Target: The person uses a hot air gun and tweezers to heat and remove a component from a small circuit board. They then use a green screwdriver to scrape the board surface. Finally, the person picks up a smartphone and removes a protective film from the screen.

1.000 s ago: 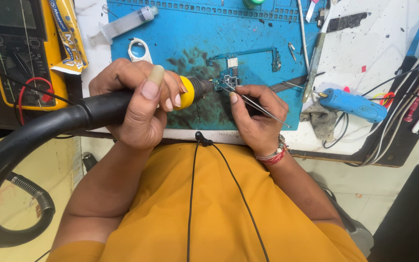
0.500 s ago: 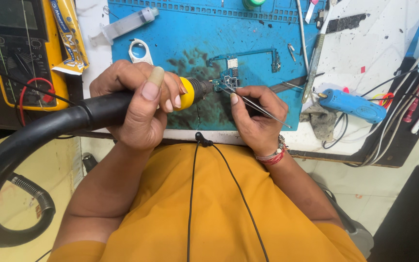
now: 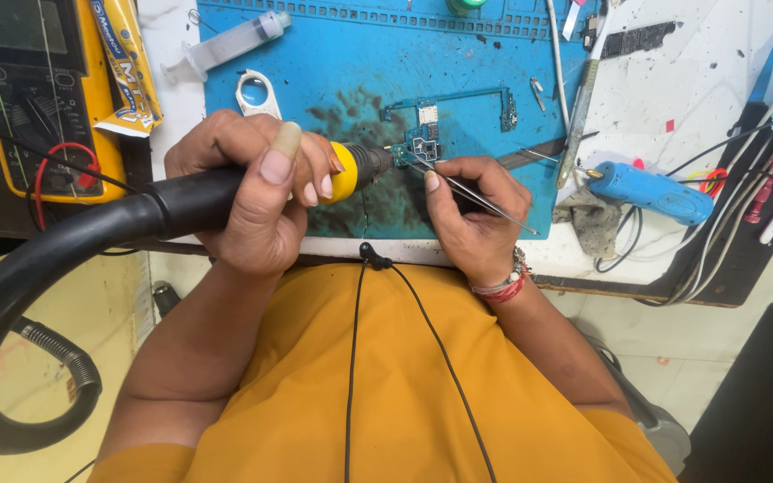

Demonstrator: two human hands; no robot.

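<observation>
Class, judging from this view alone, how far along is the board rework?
Done: board laid on the blue mat. In hand: left hand aims the hot-air nozzle at it while right hand holds tweezers there. Left: whether any part is lifted cannot be seen.

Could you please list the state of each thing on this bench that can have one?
Left hand: shut around the hot-air tool, nozzle at the circuit board.
Right hand: pinching tweezers, tips on the board.
Circuit board: flat on the blue mat.
Syringe: lying on its side.
Blue tool: lying unused.
</observation>
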